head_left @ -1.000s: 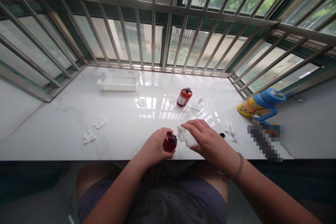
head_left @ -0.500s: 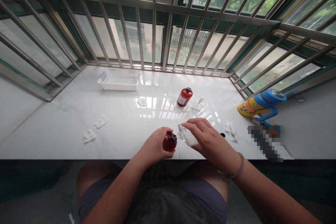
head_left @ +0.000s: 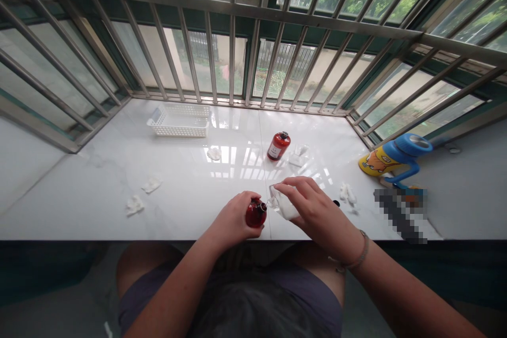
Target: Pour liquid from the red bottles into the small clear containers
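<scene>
My left hand (head_left: 236,217) is wrapped round a red glass bottle (head_left: 255,216) whose open neck faces up and a little to the right, near the counter's front edge. In my right hand (head_left: 315,208) is a clear glass bottle (head_left: 282,202), tipped over to the left. Its mouth is at the red bottle's neck; whether the two touch, I cannot tell. Any liquid passing between them is too small to make out. Behind my hands stands a second red bottle (head_left: 279,146) with a pale label and dark neck.
Beside the second red bottle is a small clear object (head_left: 300,156). Crumpled white tissues (head_left: 135,205) lie left, in the middle and right. A white basket (head_left: 180,122) stands at the back left, a blue-yellow flask (head_left: 390,156) at the right. Metal bars (head_left: 233,53) line the window.
My right hand has tilted the clear bottle very slightly, its mouth staying by the red bottle's neck. My left hand and the red bottle have hardly moved.
</scene>
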Motion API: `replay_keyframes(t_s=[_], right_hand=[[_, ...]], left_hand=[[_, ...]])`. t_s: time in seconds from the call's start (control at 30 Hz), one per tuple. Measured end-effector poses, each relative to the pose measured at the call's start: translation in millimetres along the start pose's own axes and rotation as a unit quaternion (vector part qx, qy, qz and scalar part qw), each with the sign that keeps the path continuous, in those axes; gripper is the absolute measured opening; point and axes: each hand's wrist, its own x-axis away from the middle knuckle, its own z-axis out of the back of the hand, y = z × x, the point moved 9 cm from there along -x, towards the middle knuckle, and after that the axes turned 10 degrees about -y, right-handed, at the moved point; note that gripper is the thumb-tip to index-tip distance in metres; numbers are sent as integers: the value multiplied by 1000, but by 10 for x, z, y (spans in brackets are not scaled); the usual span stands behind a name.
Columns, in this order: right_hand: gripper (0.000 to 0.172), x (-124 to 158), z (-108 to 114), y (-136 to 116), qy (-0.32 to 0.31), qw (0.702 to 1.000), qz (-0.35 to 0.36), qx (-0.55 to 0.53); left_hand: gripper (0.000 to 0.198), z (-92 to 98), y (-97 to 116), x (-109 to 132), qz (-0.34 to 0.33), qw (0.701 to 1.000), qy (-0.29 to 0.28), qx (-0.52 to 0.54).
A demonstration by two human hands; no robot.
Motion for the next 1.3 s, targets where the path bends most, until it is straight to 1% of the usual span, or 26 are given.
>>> replay_keyframes(t_s=[0.57, 0.77, 1.03, 1.2, 1.3], right_hand=[[76, 19, 48, -29, 25, 999, 16, 35], [77, -2, 67, -44, 32, 998, 17, 53], [70, 21, 128, -89, 48, 994, 23, 90], [58, 11, 141, -109, 57, 992, 28, 110], [54, 5, 142, -107, 59, 991, 29, 117]], left_hand=[[68, 17, -9, 2, 14, 1000, -3, 10], [68, 20, -11, 1, 7, 1000, -1, 11], [68, 17, -20, 0, 10, 1000, -1, 11], [69, 16, -18, 2, 9, 1000, -2, 8], [69, 10, -13, 0, 7, 1000, -4, 6]])
